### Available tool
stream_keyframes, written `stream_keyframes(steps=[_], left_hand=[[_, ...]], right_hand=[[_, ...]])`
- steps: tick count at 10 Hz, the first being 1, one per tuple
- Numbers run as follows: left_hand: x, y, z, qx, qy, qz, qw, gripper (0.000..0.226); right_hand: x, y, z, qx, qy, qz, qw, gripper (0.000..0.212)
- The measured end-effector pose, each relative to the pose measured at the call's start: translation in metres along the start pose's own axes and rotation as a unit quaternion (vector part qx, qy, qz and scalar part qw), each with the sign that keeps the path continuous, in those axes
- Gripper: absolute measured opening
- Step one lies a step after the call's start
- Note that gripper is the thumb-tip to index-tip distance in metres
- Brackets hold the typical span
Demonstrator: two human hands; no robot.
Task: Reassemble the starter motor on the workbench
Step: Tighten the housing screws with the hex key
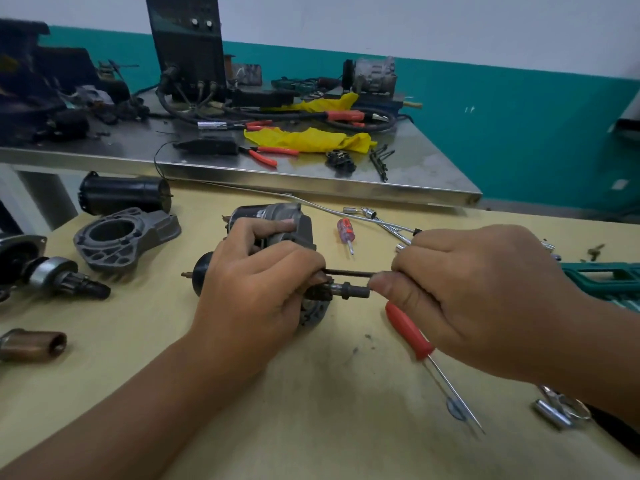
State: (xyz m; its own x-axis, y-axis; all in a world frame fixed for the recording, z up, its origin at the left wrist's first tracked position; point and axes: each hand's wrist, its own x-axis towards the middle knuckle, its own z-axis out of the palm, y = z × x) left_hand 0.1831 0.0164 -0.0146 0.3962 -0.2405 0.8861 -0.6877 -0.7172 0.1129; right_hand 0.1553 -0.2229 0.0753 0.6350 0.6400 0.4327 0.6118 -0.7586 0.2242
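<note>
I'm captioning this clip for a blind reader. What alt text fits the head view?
A person's left hand grips a starter motor assembly on a tan workbench while the right hand pinches a long thin bolt at it. A red-handled screwdriver and a grey housing lie nearby.

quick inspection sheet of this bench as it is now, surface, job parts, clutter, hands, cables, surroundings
surface: tan workbench, smudged near the middle.
job's things: starter motor body; long through bolt; grey nose housing; black field casing; pinion drive.
clutter: red screwdriver, small screwdriver, sockets.
grippers: left hand grips the motor body; right hand pinches the bolt.
cables: leads with red clamps on the steel table.
surroundings: teal and white wall.
</note>
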Motion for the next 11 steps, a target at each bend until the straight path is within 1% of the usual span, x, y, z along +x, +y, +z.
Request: stream_keyframes(steps=[1,2,3,4,5,6,7,8,9,10,11], left_hand=[[0.0,-0.001,0.002,0.019,0.005,0.004,1.0,0.023],[-0.002,-0.001,0.004,0.026,0.009,0.013,1.0,0.026],[-0.001,-0.003,0.004,0.01,0.013,-0.006,1.0,0.022],[-0.001,-0.005,0.004,-0.002,-0.009,-0.019,1.0,0.004],[0.0,-0.004,0.003,-0.007,-0.006,-0.022,1.0,0.005],[0.001,-0.004,0.004,-0.011,0.003,-0.023,1.0,0.016],[0.001,-0.006,0.003,-0.015,-0.002,-0.028,0.999,0.02],[0.001,-0.006,0.003,-0.018,-0.006,-0.023,1.0,0.021],[0.001,-0.002,0.004,-0.016,0.003,-0.031,0.999,0.024],[0.0,0.001,0.003,-0.006,0.005,-0.04,0.999,0.025],[0.001,-0.002,0.002,-0.01,0.0,-0.02,1.0,0.025]], right_hand=[[0.011,-0.019,0.0,0.349,-0.082,0.259,0.897,0.069],[0.009,-0.031,-0.006,0.669,-0.161,0.492,0.533,0.064],[0.005,-0.025,-0.01,0.563,-0.201,0.357,0.718,0.063],[0.008,-0.007,-0.017,0.196,-0.071,0.072,0.975,0.058],[0.008,0.006,-0.009,0.067,-0.016,-0.164,0.984,0.046],[0.016,0.012,-0.002,0.051,0.042,-0.2,0.978,0.039],[0.024,0.012,-0.008,0.045,0.056,-0.179,0.981,0.045],[0.026,0.012,-0.012,-0.009,0.054,-0.205,0.977,0.048],[0.029,0.002,-0.009,0.072,0.013,-0.103,0.992,0.056],[0.034,-0.014,-0.005,0.574,-0.099,0.314,0.75,0.063],[0.03,-0.015,-0.004,0.678,-0.159,0.445,0.562,0.057]])
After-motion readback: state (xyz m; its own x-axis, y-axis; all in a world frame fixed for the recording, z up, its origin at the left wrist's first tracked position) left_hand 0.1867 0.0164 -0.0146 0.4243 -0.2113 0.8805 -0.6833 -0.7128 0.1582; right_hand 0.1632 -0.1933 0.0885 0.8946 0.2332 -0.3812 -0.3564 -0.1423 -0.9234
